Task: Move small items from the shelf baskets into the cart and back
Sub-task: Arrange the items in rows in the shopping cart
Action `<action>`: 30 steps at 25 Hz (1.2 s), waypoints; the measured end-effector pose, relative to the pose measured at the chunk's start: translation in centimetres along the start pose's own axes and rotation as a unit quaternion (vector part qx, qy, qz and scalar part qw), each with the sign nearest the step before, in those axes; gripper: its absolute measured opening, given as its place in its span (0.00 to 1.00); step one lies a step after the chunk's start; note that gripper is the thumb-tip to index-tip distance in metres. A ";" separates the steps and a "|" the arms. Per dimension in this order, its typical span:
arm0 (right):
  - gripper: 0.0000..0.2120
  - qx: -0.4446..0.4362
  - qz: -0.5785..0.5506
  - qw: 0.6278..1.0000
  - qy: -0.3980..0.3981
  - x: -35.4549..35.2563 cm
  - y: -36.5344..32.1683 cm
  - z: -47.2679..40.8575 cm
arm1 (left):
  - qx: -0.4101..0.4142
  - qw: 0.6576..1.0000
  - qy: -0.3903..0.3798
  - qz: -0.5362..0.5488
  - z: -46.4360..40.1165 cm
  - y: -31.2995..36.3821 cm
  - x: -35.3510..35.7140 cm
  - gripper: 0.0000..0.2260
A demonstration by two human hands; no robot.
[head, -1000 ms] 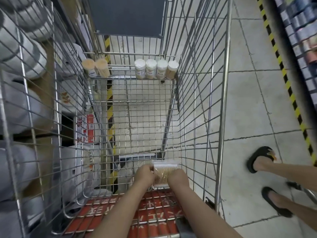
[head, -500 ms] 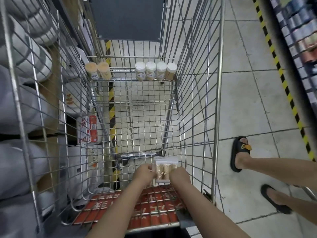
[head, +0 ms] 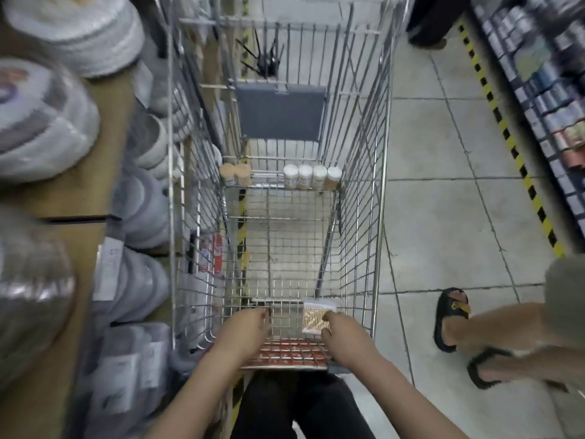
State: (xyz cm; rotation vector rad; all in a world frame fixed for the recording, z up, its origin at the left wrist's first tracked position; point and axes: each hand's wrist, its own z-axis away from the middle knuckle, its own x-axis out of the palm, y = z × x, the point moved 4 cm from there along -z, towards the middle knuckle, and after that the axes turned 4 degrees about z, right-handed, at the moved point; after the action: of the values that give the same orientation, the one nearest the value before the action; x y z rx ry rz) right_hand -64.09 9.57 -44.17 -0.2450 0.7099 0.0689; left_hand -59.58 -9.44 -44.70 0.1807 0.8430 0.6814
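Head view is looking down into a wire shopping cart (head: 378,198) standing in a shop aisle. The right hand (head: 340,327) is gripping a small clear box of toothpicks (head: 316,318), fingers closed on its near right edge, low at the near end of the cart just above the red child-seat flap (head: 291,351). The left hand (head: 245,324) is hovering just beside the box, apart from it, fingers curled loosely and holding nothing. Six small jars (head: 311,177) are standing in a row at the cart's far end. Plastic-wrapped bowl stacks (head: 47,128) are filling the shelf on the left. Another person's sandalled foot (head: 451,318) is resting on the tiled floor (head: 443,223) to the right.
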 end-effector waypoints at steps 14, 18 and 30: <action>0.15 -0.338 0.127 0.929 0.077 -8.6 -3.4 16.4 | -0.122 0.874 0.357 0.307 29.6 3.7 -0.6 0.13; 0.13 -0.469 0.181 0.864 -0.001 -4.8 -7.5 23.3 | -0.204 0.778 0.438 0.402 40.6 3.1 6.5 0.09; 0.15 -0.728 0.176 0.658 -0.070 7.1 -17.9 49.4 | -0.327 0.530 0.638 0.454 68.6 1.2 19.8 0.07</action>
State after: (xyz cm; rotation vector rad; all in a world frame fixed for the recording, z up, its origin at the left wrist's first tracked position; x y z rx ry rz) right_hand -24.69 4.17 -9.11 -1.6439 0.3786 1.0601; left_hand -0.19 11.56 -11.10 -0.7721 1.8306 2.2297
